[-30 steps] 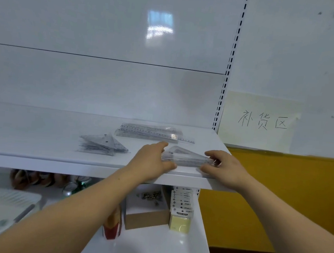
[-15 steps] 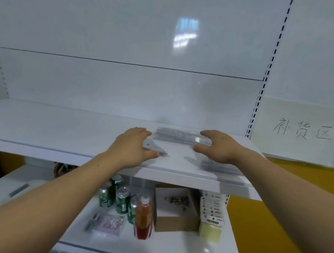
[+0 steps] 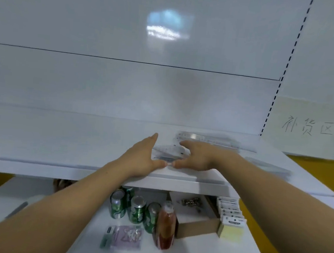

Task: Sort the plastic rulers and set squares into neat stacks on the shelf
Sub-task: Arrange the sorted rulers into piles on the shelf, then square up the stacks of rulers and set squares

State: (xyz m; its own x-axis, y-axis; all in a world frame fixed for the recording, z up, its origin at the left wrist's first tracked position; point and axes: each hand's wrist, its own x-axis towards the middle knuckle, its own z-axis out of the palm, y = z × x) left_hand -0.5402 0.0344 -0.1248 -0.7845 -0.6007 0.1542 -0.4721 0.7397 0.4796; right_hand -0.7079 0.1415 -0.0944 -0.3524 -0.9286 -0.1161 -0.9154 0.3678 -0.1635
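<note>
Our left hand [image 3: 141, 159] and right hand [image 3: 196, 157] rest open on the shelf [image 3: 58, 142], thumbs nearly meeting. They bracket the set squares [image 3: 168, 152] between them without gripping. We should press inward evenly from both sides so the edges line up. The rulers [image 3: 211, 140] lie just beyond the right hand.

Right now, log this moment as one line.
left hand: open, flanking clear plastic set squares | right hand: open, opposite side | location: white shelf
</note>
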